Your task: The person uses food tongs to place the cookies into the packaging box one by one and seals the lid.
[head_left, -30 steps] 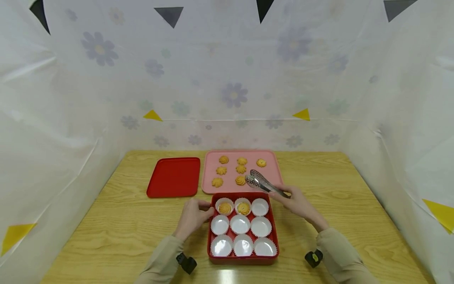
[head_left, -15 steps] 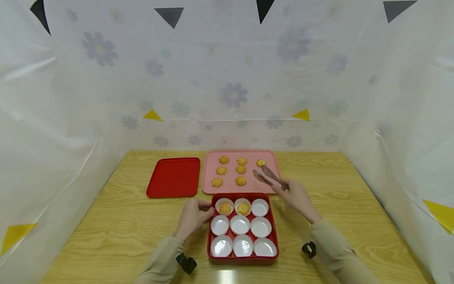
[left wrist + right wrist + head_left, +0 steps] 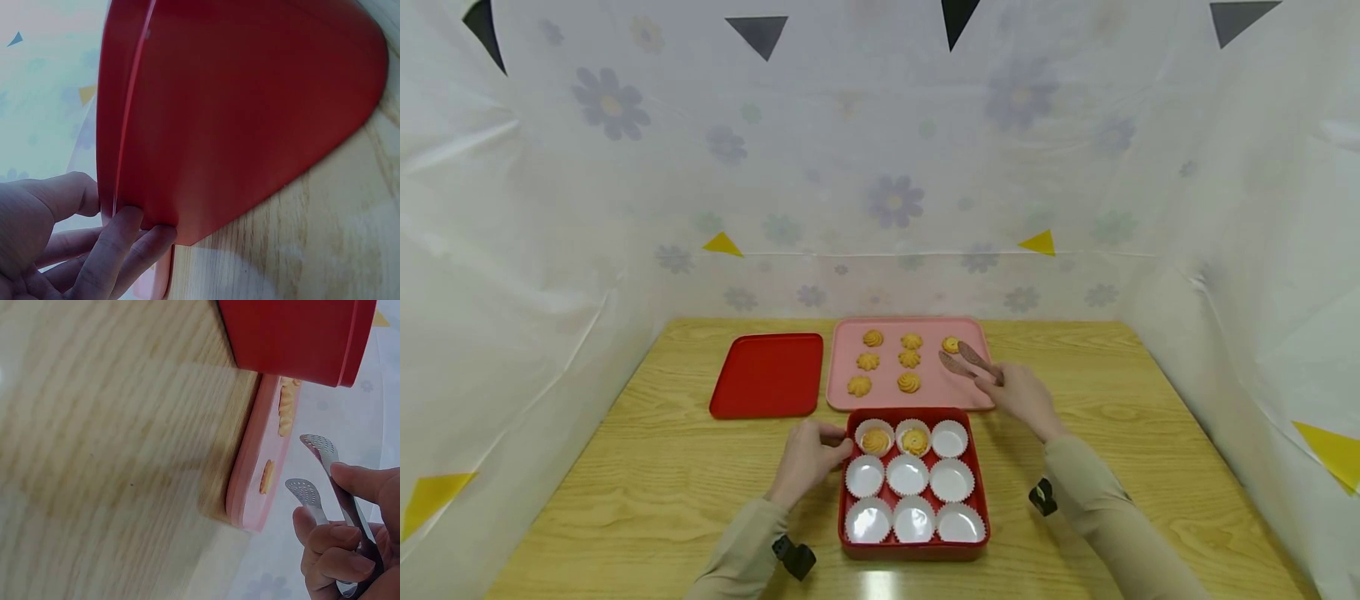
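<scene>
L-most: flat red tray (image 3: pixel 767 375) on bench (image 3: pixel 625 500). L hand (image 3: pixel 807 462): fingers pinch red box (image 3: pixel 917 551) at its far-L corner. Pink tray (image 3: pixel 887 362) behind box w/ 7 cookies (image 3: pixel 908 382). Box has 9 white cups (image 3: pixel 907 474), 3x3; far row's L + mid hold 1 cookie ea. R hand (image 3: pixel 1026 400): fingers curled rd. tongs (image 3: pixel 981 362), tips apart by tray's R-most cookie, contact unclear.

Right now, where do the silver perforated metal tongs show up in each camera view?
Head: the silver perforated metal tongs are right of centre, in the right hand.
Left wrist: not in it.
Right wrist: the tongs are toward the lower right.
Shared landmark: the red high-walled rectangular box, visible in all three.
</scene>
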`<move>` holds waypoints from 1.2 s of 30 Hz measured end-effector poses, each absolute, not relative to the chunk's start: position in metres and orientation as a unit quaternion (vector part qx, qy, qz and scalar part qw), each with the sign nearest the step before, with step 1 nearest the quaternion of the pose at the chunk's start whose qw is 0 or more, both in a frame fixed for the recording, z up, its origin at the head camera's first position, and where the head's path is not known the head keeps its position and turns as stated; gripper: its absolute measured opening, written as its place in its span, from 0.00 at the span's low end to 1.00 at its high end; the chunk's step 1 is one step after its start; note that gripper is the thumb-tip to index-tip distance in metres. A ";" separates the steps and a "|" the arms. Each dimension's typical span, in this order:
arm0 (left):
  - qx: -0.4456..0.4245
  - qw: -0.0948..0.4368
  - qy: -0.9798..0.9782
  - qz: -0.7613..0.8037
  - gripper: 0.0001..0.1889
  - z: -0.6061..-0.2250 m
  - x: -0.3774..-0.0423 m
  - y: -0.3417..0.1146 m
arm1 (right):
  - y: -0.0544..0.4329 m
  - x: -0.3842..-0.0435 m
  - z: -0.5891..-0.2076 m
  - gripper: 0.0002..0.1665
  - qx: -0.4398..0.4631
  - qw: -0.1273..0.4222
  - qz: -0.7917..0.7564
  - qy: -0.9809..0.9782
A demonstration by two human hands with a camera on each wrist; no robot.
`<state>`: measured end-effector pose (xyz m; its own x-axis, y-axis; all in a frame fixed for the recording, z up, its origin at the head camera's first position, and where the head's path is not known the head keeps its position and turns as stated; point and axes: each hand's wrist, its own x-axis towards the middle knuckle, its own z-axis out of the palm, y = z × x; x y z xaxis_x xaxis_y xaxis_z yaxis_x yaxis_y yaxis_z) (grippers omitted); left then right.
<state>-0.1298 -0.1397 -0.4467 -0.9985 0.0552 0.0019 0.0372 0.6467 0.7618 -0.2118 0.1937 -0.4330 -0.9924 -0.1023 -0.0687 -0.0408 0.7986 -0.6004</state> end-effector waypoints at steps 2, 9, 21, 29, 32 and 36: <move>0.026 0.011 0.906 0.422 0.09 -0.446 -0.130 -0.140 | 0.194 -0.217 -0.433 0.20 -0.034 0.055 -0.310 0.948; 0.028 0.008 0.906 0.422 0.09 -0.446 -0.130 -0.141 | 0.191 -0.236 -0.435 0.23 -0.015 0.061 -0.284 0.957; 0.027 0.005 0.905 0.424 0.08 -0.446 -0.130 -0.140 | 0.184 -0.258 -0.432 0.22 0.021 0.082 -0.239 0.967; 0.023 0.007 0.904 0.426 0.08 -0.447 -0.129 -0.139 | 0.179 -0.264 -0.432 0.22 0.038 0.092 -0.221 0.970; 0.025 0.005 0.905 0.425 0.08 -0.447 -0.129 -0.140 | 0.178 -0.265 -0.432 0.23 0.039 0.089 -0.217 0.971; 0.026 0.003 0.906 0.423 0.08 -0.447 -0.130 -0.139 | 0.176 -0.267 -0.433 0.25 0.037 0.087 -0.216 0.972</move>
<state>-0.1296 -0.1394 -0.4475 -0.9986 0.0501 0.0159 0.0443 0.6412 0.7661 -0.2666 0.1761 -0.4327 -0.9823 0.0339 -0.1841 0.1085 0.9044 -0.4127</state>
